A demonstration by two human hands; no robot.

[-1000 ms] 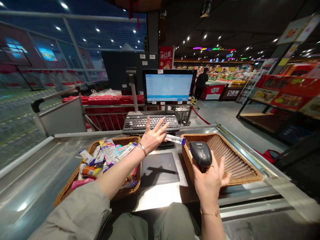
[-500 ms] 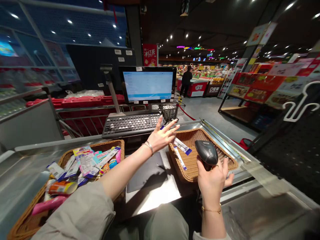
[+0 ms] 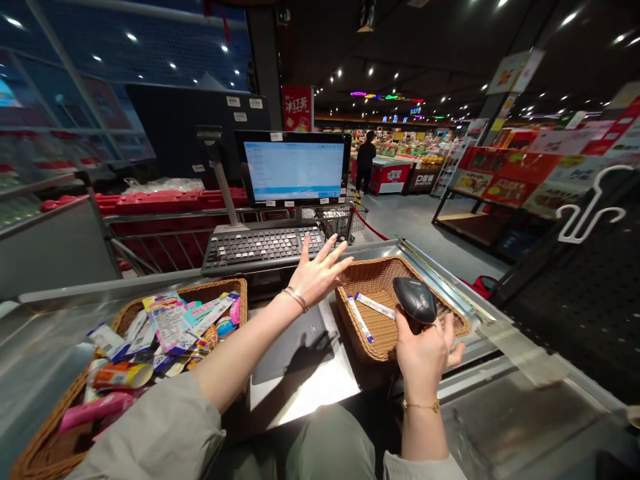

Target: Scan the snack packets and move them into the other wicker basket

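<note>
My left hand [image 3: 320, 270] hovers with spread fingers between the keyboard [image 3: 263, 245] and the right wicker basket [image 3: 387, 267]; nothing is in it. Wrapped round the handle of a black barcode scanner [image 3: 416, 301] is my right hand [image 3: 424, 350], over the front right of that basket. Two slim white-and-blue packets, one crosswise [image 3: 374, 305] and one along the left wall [image 3: 361, 320], lie on the basket's bottom. To the left, another wicker basket [image 3: 243, 297] holds a heap of small packets, a pink item [image 3: 97, 410] and an orange tube-like container [image 3: 121, 375].
A monitor [image 3: 295, 167] with a lit screen stands behind the keyboard. Between the baskets lies a dark flat pad [image 3: 295, 357] on the counter. A white hanger-like hook [image 3: 587, 210] is at the right. A person in dark clothes [image 3: 366, 162] stands far off in the shop.
The upper packet has dropped flat onto the right basket's bottom. My left hand has moved slightly left, away from it. The right hand still holds the scanner.
</note>
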